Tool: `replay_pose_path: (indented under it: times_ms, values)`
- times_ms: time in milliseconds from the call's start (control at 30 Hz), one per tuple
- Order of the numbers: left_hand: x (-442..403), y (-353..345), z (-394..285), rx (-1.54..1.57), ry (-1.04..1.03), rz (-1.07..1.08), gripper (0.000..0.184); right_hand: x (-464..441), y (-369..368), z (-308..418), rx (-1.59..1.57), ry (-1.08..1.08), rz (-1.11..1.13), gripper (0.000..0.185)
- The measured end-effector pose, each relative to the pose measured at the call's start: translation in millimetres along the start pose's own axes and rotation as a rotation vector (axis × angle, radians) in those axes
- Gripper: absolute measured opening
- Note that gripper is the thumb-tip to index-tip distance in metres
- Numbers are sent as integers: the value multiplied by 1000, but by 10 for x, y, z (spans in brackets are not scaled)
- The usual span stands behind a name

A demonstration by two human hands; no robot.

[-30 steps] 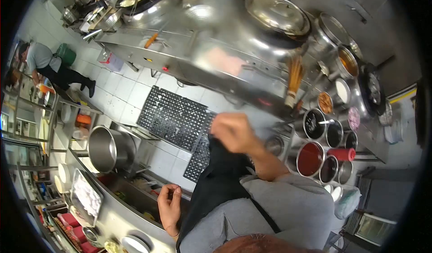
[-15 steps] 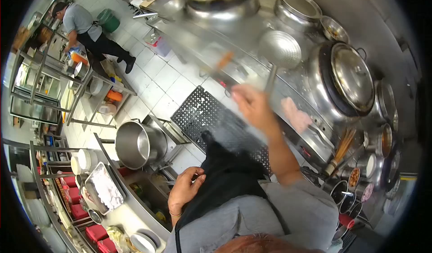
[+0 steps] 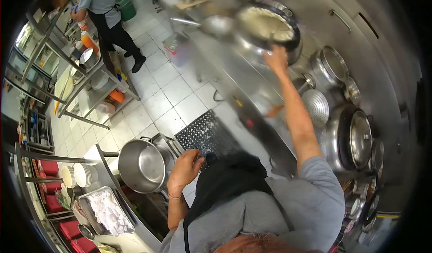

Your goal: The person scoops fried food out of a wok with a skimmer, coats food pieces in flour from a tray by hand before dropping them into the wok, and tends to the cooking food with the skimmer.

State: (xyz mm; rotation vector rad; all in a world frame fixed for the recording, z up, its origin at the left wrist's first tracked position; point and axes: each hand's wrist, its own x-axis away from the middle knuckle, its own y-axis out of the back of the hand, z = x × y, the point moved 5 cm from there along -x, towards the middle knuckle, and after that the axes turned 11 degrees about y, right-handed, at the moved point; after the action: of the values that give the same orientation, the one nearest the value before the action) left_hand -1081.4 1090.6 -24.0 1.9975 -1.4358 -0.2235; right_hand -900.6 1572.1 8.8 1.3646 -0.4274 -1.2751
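Your right hand [image 3: 277,60]'s swung to the far wok [image 3: 294,41], can't tell its grip, left hand [image 3: 183,171] half-open, empty; probably heavy, rim's best imo.

The pan [image 3: 295,40] is round and dark-rimmed, sitting upright in a shiny steel ring [image 3: 252,50] at the far side of the steel worktop [image 3: 225,68]. Pale, cream-coloured food [image 3: 261,22] covers much of its inside, its surface uneven; finer detail is blurred.
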Motion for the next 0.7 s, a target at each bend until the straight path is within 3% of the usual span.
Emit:
replay_pose_path:
  times_ms: [233, 267, 367, 467, 633, 700]
  values:
    - [-866, 70, 183, -22, -92, 104, 22, -237, -603, -427, 20, -30, 151, 93]
    - [-994, 58, 165, -22, -116, 116, 22, -303, -744, -605, -10, 18, 118, 91]
    - [-1405, -20, 132, -5, -74, 202, 22, -321, -585, -507, 49, -128, 224, 85]
    - [-1805, 7, 41, -1, -107, 195, 23, -377, -556, -888, 168, -184, 210, 77]
    - [-2618, 302, -233, -102, 133, 272, 19, -512, -486, -1007, 134, -305, 181, 64]
    - [-2943, 445, -649, 235, 61, 323, 17, -524, -540, -1101, 82, -300, 126, 62]
